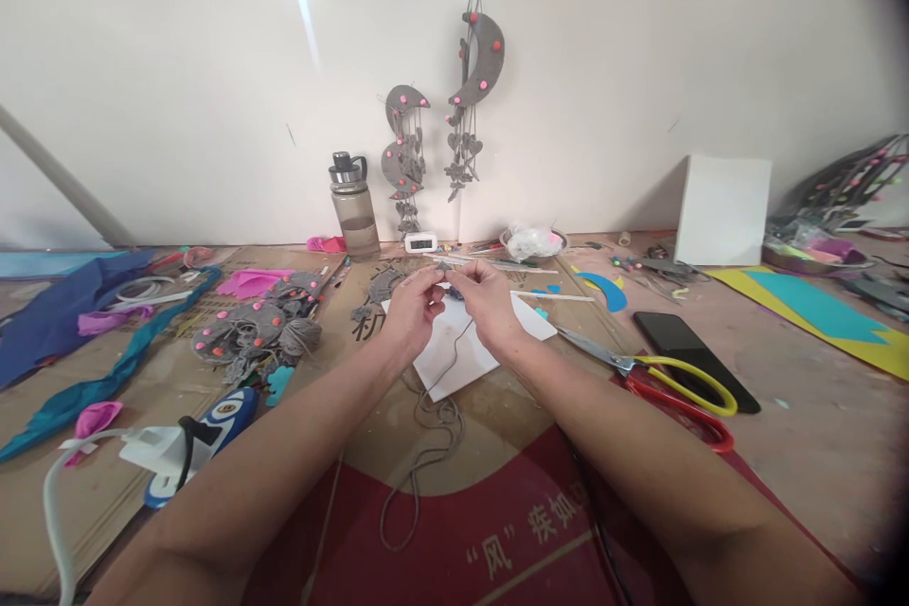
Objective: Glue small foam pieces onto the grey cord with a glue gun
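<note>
Over a white square sheet (446, 362), my left hand (414, 311) and my right hand (490, 305) meet with bent, pinching fingers. Between their fingertips is a small grey piece (444, 267), too small to make out clearly. A thin grey cord (416, 473) runs from beneath my right hand across the sheet and lies in loops on the cardboard in front of me. Some dark blue bits show just below the fingers, partly hidden. Left of my left hand lies a grey cut-out shape (385, 284).
Scissors (639, 367) and a black phone (692, 355) lie to the right. On the left are grey moon ornaments (245, 333) with pink dots and a white plug (152, 450). A water bottle (356, 218) and small clock (421, 243) stand behind; moon hangings (490, 57) hang on the wall.
</note>
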A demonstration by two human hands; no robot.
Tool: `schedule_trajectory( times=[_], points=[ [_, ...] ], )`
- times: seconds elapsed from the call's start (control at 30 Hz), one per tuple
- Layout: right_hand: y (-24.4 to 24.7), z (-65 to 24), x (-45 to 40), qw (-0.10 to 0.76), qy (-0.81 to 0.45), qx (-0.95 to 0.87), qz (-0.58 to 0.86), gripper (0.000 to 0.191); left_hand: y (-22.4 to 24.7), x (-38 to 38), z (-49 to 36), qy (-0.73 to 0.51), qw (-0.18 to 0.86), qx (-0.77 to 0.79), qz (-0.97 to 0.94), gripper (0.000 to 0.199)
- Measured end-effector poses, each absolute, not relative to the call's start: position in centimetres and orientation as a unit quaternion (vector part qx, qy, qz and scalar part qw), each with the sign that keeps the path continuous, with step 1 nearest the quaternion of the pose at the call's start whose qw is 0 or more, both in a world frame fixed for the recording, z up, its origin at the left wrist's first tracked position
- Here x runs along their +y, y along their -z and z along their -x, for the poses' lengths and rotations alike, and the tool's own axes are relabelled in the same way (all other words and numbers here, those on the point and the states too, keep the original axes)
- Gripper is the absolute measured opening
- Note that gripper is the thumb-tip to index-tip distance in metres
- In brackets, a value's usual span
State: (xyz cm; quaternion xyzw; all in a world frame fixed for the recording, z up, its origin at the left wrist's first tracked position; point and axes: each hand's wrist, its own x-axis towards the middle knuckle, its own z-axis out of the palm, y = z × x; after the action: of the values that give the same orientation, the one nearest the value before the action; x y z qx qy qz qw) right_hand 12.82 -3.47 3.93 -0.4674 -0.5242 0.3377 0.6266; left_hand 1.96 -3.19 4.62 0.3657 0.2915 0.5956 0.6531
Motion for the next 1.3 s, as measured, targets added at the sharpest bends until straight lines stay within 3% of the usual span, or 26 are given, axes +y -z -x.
schedule_trajectory(
  times=[0.3,0.7,1.3],
  points=[
    [-4.8,-13.0,-3.7,0.647,-0.392,-0.505,0.417,0.023,-5.2,-4.0,-2.4,-0.640,0.502,0.320,-0.486,0.014],
    [-5.6,-13.5,-4.2,0.619,-0.364,-0.535,0.444,0.018,-6.4,-2.9,-1.0,-0.560,0.520,0.358,-0.536,0.016],
    [-5.0,-13.5,-4.0,0.631,-0.364,-0.536,0.427,0.028,-5.7,-3.0,-1.6,-0.619,0.507,0.339,-0.495,0.017]
  ],
)
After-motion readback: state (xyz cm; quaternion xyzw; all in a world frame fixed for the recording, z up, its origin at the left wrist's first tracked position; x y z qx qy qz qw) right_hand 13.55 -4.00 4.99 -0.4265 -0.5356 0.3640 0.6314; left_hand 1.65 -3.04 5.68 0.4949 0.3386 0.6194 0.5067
